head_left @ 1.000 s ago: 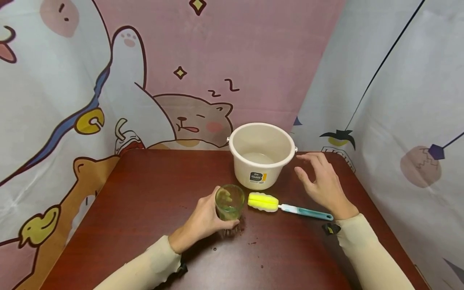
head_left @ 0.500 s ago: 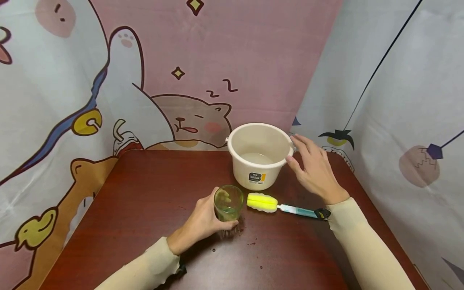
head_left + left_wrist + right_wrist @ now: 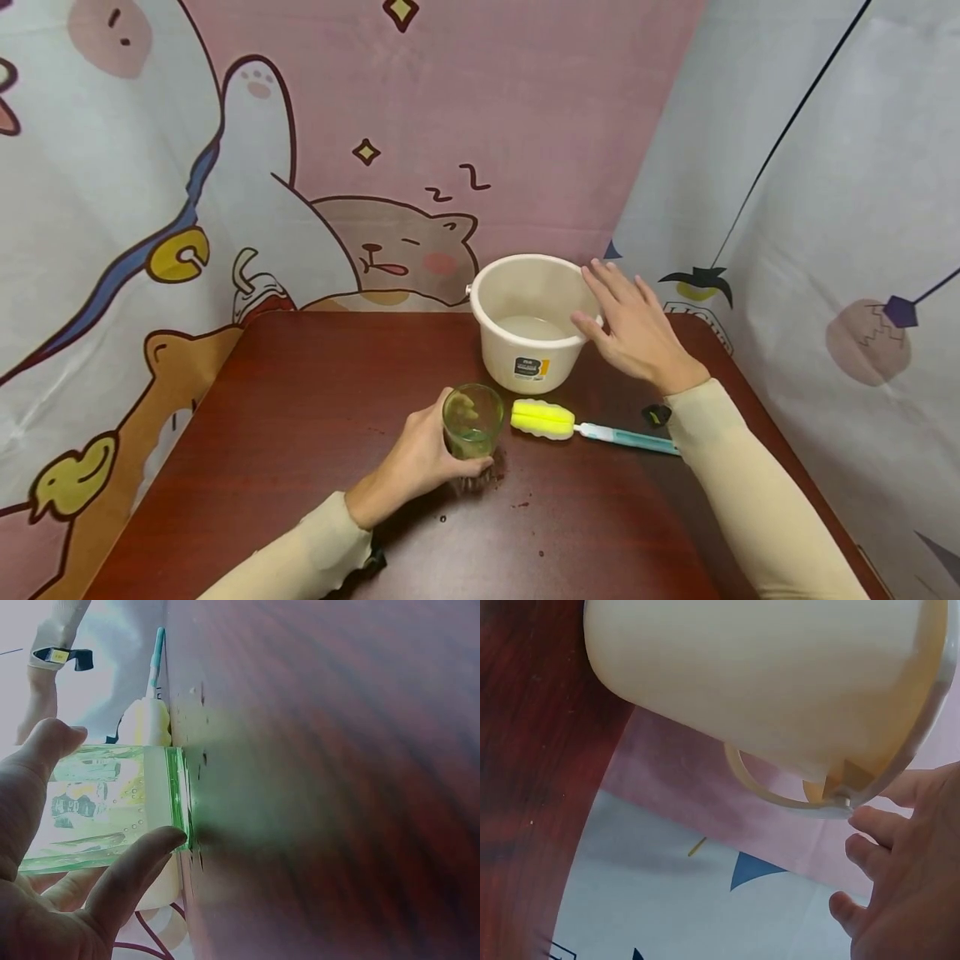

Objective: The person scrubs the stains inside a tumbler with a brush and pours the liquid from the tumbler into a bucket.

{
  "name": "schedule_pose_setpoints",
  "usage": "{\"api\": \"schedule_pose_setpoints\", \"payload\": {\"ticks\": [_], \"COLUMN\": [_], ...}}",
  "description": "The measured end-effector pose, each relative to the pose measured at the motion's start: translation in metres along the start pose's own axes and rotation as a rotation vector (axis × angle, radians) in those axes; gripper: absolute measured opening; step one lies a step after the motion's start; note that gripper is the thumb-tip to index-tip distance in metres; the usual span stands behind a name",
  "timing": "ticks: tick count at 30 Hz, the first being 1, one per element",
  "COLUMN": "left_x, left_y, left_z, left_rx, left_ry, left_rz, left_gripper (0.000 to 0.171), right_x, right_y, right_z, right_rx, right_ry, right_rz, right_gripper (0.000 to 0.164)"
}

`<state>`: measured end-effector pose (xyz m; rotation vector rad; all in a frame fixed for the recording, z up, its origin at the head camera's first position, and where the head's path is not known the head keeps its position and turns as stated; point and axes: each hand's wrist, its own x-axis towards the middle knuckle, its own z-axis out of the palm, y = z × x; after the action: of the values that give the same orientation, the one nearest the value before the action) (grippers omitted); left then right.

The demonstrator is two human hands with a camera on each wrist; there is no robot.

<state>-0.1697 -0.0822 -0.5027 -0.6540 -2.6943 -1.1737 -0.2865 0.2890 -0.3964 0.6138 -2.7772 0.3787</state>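
Observation:
My left hand (image 3: pixel 416 454) grips a clear green drinking glass (image 3: pixel 474 408), thumb on one side and fingers round the other. In the left wrist view, droplets dot the wall of the glass (image 3: pixel 112 799), and its base is right at the tabletop. A cream plastic bucket (image 3: pixel 510 354) stands upright behind it, with what looks like shallow water inside. At the bucket's right rim is my right hand (image 3: pixel 637 333), fingers loosely extended and overlapping the rim. The right wrist view has those fingertips (image 3: pixel 862 817) beside the bucket's handle joint, with the handle (image 3: pixel 754 784) hanging down behind.
A bottle brush (image 3: pixel 543 419) with a yellow sponge head and teal handle lies in front of the bucket, its handle end under the right sleeve. Small drops dot the dark red table (image 3: pixel 322 375). A printed cartoon curtain (image 3: pixel 525 125) hangs behind.
My right hand has moved up and left, from beside the bucket to its right rim. The left hand and the glass have stayed in place.

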Motion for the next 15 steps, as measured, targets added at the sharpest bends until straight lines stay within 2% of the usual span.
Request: {"api": "schedule_pose_setpoints", "payload": {"ticks": [15], "left_x": [-0.001], "left_y": [0.000], "left_z": [0.000], "left_rx": [-0.002], "left_ry": [0.005], "left_rz": [0.000], "left_gripper": [0.084], "right_x": [0.018], "right_y": [0.006], "right_z": [0.000], "right_rx": [-0.042], "right_ry": [-0.101], "right_rz": [-0.015], "right_gripper": [0.089]}}
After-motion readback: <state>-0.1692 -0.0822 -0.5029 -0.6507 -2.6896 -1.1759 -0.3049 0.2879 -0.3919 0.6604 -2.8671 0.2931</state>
